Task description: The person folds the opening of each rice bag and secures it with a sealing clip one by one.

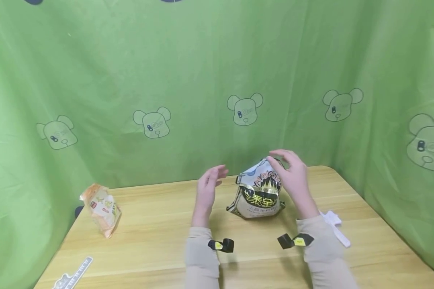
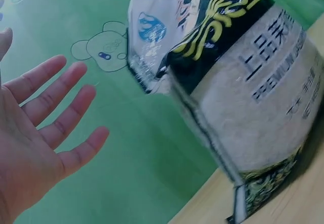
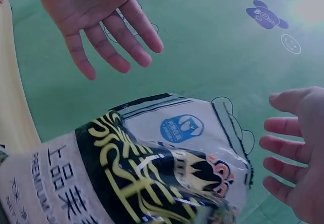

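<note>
A bag of rice (image 1: 258, 196), cream with a black band and yellow lettering, stands on the table between the two hands. Its crumpled top leans to one side. On its left is my left hand (image 1: 207, 184), apart from it, fingers spread in the left wrist view. My right hand (image 1: 293, 174) is by the bag's upper right; from the head its thumb overlaps the top edge. In the right wrist view, a gap shows between the right hand (image 3: 298, 148) and the bag (image 3: 152, 178), and its fingers hold nothing.
An orange and white food packet (image 1: 103, 210) stands at the table's left edge. A ruler-like strip (image 1: 76, 275) lies at the front left. Beside the right forearm is a white plastic object (image 1: 336, 228), partly hidden. A green curtain (image 1: 202, 72) hangs around the wooden table (image 1: 155, 237).
</note>
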Demonstrator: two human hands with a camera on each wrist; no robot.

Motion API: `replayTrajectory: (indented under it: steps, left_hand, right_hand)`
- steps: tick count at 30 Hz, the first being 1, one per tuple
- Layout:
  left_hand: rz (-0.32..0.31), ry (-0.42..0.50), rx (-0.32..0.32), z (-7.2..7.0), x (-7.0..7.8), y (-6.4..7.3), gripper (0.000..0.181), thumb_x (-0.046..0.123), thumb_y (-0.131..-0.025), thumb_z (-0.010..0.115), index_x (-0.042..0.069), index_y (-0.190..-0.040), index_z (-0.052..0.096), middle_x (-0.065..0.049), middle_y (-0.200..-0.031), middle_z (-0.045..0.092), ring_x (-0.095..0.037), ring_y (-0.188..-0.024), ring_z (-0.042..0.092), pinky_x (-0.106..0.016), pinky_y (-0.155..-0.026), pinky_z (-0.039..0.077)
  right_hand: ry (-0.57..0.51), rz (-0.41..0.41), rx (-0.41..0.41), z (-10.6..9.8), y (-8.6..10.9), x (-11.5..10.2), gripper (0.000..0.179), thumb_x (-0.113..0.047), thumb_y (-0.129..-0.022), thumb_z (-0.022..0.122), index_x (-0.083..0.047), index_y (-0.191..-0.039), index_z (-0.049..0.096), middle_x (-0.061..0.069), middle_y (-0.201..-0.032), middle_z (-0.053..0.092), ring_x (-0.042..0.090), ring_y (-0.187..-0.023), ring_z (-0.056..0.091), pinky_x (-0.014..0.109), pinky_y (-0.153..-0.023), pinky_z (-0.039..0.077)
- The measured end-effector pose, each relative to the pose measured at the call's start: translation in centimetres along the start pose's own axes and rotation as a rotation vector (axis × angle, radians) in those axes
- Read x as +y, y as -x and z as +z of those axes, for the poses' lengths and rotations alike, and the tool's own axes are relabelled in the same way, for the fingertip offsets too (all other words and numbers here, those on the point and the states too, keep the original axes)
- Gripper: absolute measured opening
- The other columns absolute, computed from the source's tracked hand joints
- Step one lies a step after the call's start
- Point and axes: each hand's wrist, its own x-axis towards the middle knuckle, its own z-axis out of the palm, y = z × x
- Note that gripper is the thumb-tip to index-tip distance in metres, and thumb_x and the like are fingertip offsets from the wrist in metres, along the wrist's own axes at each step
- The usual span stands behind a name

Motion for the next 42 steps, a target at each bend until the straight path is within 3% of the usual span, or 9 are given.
replayTrajectory:
  steps: [2,5,14,26,30,38,42]
  left_hand:
    - [-0.006,-0.013,0.012,0.7,-0.2,-0.1,0.042,0.041,-0.102,0.044,0.009,-0.123,0.063,-0.013,-0.122,0.068,-0.030,-0.117,0.062,-0.043,-0.102,0.049]
    - [-0.029,-0.074,0.032,1.8,-0.4,-0.2,0.040,0.042,-0.101,0.048,0.012,-0.122,0.065,-0.008,-0.124,0.068,-0.025,-0.120,0.059,-0.045,-0.106,0.045]
    - [-0.068,-0.152,0.139,4.1,-0.9,-0.6,0.032,0.034,-0.094,0.062,0.013,-0.118,0.066,-0.006,-0.117,0.070,-0.020,-0.112,0.061,-0.039,-0.097,0.052]
    - [-0.106,-0.204,0.137,5.5,-1.9,-0.6,0.030,0.029,-0.091,0.066,0.015,-0.118,0.067,-0.001,-0.116,0.070,-0.017,-0.107,0.063,-0.036,-0.093,0.050]
    - [-0.073,-0.231,0.133,6.2,-2.1,-0.6,0.028,0.025,-0.091,0.067,0.013,-0.116,0.068,-0.004,-0.114,0.070,-0.019,-0.107,0.063,-0.037,-0.092,0.051]
    - [0.116,-0.372,0.205,7.5,-2.7,-0.5,0.022,0.019,-0.088,0.069,0.008,-0.107,0.071,-0.009,-0.107,0.072,-0.024,-0.103,0.065,-0.042,-0.095,0.052]
    - [0.102,-0.358,0.203,7.8,-2.5,-0.4,0.019,0.019,-0.089,0.068,0.011,-0.106,0.072,-0.008,-0.107,0.072,-0.024,-0.103,0.065,-0.042,-0.096,0.051]
  right_hand:
    - [0.019,-0.011,-0.007,0.3,-0.2,0.2,0.034,-0.027,-0.093,0.066,-0.002,-0.117,0.065,0.018,-0.127,0.063,0.034,-0.124,0.051,0.059,-0.110,0.034]
    - [0.062,-0.016,-0.027,0.6,-0.3,0.5,0.035,-0.026,-0.092,0.066,-0.002,-0.117,0.064,0.020,-0.128,0.061,0.038,-0.127,0.046,0.064,-0.110,0.026]
    - [0.126,0.006,-0.072,1.2,-0.6,1.1,0.037,-0.028,-0.092,0.067,-0.003,-0.119,0.064,0.021,-0.131,0.059,0.040,-0.129,0.043,0.067,-0.110,0.026]
    - [0.145,0.015,-0.094,1.0,-0.5,1.1,0.036,-0.024,-0.090,0.068,-0.003,-0.119,0.064,0.022,-0.129,0.060,0.042,-0.127,0.045,0.068,-0.108,0.027]
    - [0.149,0.028,-0.110,0.8,-0.5,1.1,0.035,-0.022,-0.090,0.068,-0.004,-0.119,0.063,0.022,-0.128,0.060,0.041,-0.124,0.048,0.068,-0.107,0.029]
    - [0.146,0.029,-0.113,0.8,-0.5,1.3,0.029,-0.016,-0.089,0.069,-0.003,-0.115,0.064,0.021,-0.121,0.062,0.040,-0.117,0.053,0.065,-0.105,0.035]
    - [0.138,0.040,-0.118,0.9,-0.4,1.2,0.027,-0.012,-0.089,0.068,-0.002,-0.114,0.063,0.021,-0.121,0.061,0.040,-0.117,0.054,0.065,-0.105,0.036]
